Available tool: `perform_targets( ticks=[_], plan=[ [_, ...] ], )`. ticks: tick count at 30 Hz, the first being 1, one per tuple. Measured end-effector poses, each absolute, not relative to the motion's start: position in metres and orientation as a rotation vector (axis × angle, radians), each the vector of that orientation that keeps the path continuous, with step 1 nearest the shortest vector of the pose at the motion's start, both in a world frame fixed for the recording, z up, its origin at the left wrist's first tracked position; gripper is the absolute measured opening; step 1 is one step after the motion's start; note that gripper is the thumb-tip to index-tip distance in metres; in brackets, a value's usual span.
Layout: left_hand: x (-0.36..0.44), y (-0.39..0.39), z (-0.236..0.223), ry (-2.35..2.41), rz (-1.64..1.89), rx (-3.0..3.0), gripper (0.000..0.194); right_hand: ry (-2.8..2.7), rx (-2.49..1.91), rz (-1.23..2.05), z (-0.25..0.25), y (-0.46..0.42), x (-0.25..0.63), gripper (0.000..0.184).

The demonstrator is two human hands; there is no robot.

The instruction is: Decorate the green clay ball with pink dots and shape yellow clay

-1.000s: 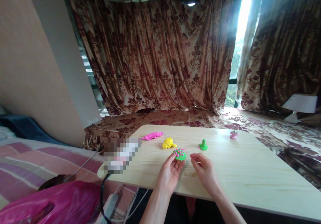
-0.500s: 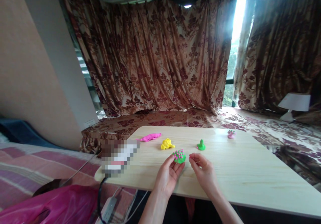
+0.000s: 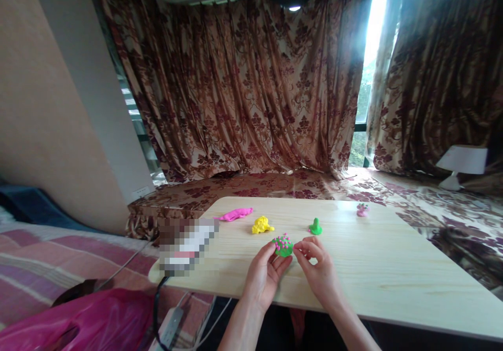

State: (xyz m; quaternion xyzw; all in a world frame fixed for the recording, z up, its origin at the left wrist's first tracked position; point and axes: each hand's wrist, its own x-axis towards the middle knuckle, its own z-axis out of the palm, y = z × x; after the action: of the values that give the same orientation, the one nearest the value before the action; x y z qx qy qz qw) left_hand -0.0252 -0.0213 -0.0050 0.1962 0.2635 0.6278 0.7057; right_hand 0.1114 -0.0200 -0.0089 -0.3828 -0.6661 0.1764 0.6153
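Note:
My left hand (image 3: 264, 273) is closed around a green modelling clay cap (image 3: 283, 250) dotted with small pink balls, held above the table's near side. At the cap's right edge, my right hand (image 3: 317, 264) pinches thumb and forefinger together. Whatever is between those fingertips is too small to make out. Beyond the hands stands a green clay stem on a round base (image 3: 315, 227), with a pink bit at its side. A lump of yellow clay (image 3: 261, 225) lies to its left, and a long pink clay piece (image 3: 236, 215) lies farther back.
The pale wooden table (image 3: 393, 272) carries a small pink clay figure (image 3: 362, 210) at the back right. A blurred-out object (image 3: 188, 249) covers the left edge. Below it are a black cable, a power strip (image 3: 172, 325) and a pink bag (image 3: 86, 319). A white lamp (image 3: 461, 161) stands far right.
My right hand has moved left, bringing its pinched fingertips to the cap's edge. My left hand and the cap have shifted very slightly right. The clay pieces on the table stay put.

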Motion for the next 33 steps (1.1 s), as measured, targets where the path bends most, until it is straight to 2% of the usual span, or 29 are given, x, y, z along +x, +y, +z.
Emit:
perform_targets(
  ticks=[26,33],
  plan=[
    [-0.022,-0.023,-0.003,0.621,1.411,0.405,0.017,-1.636,-0.910,0.380,-0.005,-0.034,0.109,0.026],
    [-0.043,-0.021,0.002,0.663,1.460,0.278,0.015,-1.481,-1.013,0.378,-0.005,-0.011,0.122,0.029]
  ],
)
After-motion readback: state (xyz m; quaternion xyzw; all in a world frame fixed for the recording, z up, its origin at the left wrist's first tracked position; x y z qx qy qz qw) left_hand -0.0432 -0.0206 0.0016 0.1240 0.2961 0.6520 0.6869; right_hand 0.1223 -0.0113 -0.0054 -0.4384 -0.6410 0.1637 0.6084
